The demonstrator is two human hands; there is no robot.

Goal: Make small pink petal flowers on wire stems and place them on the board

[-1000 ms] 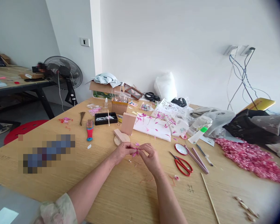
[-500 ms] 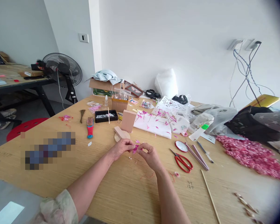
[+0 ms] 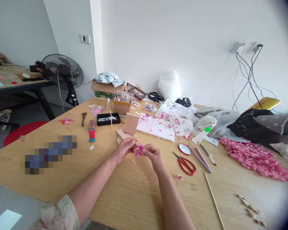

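A small magenta flower point(image 3: 139, 150) with thin petals is held above the table between my two hands. My right hand point(image 3: 155, 156) pinches its right side between thumb and fingers. On the other side, my left hand point(image 3: 124, 150) is closed in a pinch close to the petals; what lies between its fingertips is too small to make out. Just beyond the left hand stand an upright wooden block point(image 3: 131, 124) and a round wooden piece point(image 3: 120, 140). Tiny white beads point(image 3: 133, 161) lie on the table below the flower.
Red-handled scissors point(image 3: 186, 165), a white round dish point(image 3: 184, 149), tweezers point(image 3: 203, 161) and a wooden stick point(image 3: 213, 199) lie to the right. Behind are magenta flower sprigs on white foam point(image 3: 156, 129). Leftward are a red brush point(image 3: 92, 130) and black tray point(image 3: 108, 119). Pink petals point(image 3: 254, 159) heap far right.
My left fingertips have shifted slightly up and away from the petals, so more of the flower shows. My right hand keeps its pinch. The whole view has drifted slightly.
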